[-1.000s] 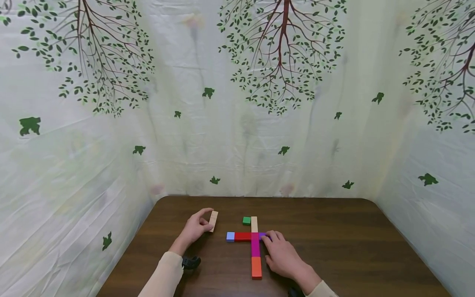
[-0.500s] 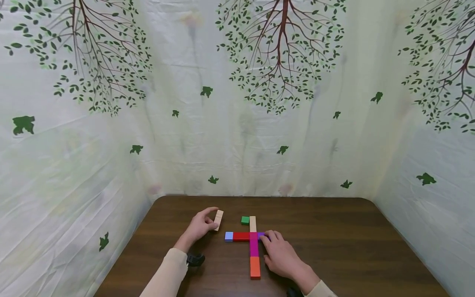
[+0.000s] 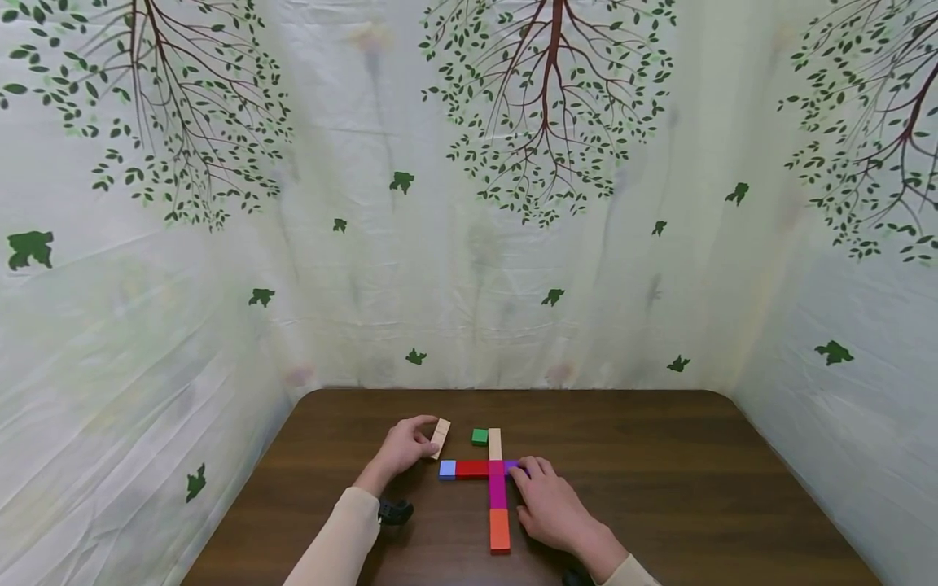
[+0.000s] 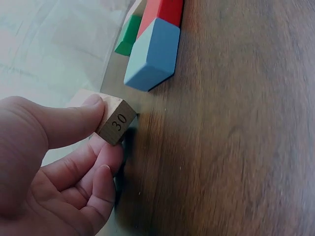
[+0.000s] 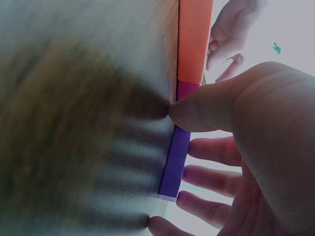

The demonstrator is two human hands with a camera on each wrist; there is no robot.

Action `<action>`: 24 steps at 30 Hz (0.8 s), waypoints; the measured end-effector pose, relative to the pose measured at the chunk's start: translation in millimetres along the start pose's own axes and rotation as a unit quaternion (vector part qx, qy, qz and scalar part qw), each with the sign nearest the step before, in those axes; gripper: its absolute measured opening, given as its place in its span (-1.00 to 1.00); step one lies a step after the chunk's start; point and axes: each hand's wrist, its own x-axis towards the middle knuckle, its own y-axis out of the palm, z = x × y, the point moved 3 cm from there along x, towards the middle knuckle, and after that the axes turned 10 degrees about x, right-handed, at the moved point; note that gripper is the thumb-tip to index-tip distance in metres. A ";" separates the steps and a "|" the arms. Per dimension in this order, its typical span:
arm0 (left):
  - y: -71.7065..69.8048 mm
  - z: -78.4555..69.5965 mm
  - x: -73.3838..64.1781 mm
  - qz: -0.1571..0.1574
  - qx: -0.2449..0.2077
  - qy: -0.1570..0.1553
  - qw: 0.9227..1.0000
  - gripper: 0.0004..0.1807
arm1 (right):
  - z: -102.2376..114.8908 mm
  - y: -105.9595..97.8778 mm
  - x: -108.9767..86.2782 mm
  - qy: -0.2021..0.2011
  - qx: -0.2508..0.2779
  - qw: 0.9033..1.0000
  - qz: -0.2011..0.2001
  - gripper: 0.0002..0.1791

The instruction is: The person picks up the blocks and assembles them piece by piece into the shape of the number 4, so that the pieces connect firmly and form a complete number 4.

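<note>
My left hand pinches a plain wooden block between thumb and fingers, tilted and left of the laid-out blocks. Its end face bears the number 30 in the left wrist view. My right hand rests with its fingertips on a purple block; the thumb lies lower, beside the magenta block. Left of the magenta block run a red block and a light blue block. Above it stands another plain wooden block with a green block on its left; below it lies an orange block.
The blocks form a cross on a brown wooden table. A pale cloth printed with trees and leaves hangs behind and on both sides. A dark strap is on my left wrist.
My left hand has moved to the right with the plain wooden block, closer to the green and light blue blocks. My right hand stays on the purple block.
</note>
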 end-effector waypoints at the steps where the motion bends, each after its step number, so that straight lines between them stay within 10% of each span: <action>1: 0.6 -0.2 0.5 0.000 0.002 -0.001 1.000 -0.45 | 0.0 0.3 0.1 0.002 0.001 1.000 0.001 -0.33; 24: 12.3 -3.7 2.6 0.001 0.068 -0.014 0.998 -0.72 | -0.4 2.2 0.6 0.006 0.002 1.000 0.004 -0.33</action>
